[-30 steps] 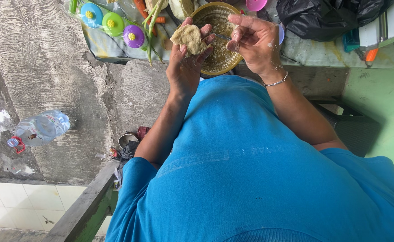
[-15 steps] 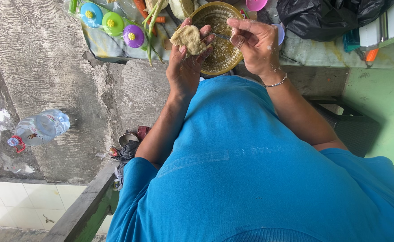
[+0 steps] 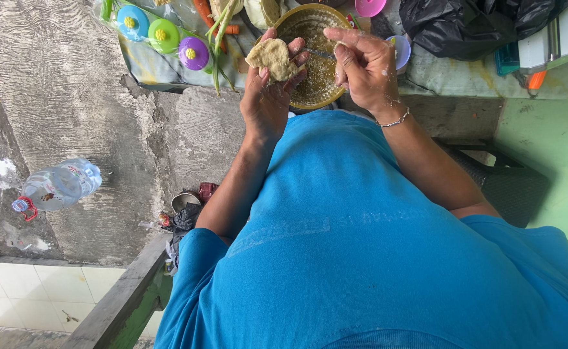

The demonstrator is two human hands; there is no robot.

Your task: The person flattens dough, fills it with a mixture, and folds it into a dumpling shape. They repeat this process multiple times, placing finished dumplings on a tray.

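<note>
My left hand [image 3: 268,90] cups a pale beige piece of tofu [image 3: 272,57] on its fingers, held over the near side of a yellow bowl [image 3: 311,97]. My right hand [image 3: 361,64] pinches a thin metal spoon [image 3: 319,53] whose tip points toward the tofu, above the bowl's brownish filling. A silver bracelet [image 3: 395,120] sits on my right wrist. My blue shirt fills the lower part of the view.
Round lids in blue [image 3: 132,19], green [image 3: 163,35] and purple [image 3: 193,53] lie by green onions [image 3: 218,39] and a carrot [image 3: 203,11]. A black plastic bag [image 3: 471,22] sits at the right. A clear water bottle [image 3: 58,186] lies on the concrete floor.
My right hand has closed its fingers and shifted slightly left, bringing the spoon nearer the tofu. My left hand holds still.
</note>
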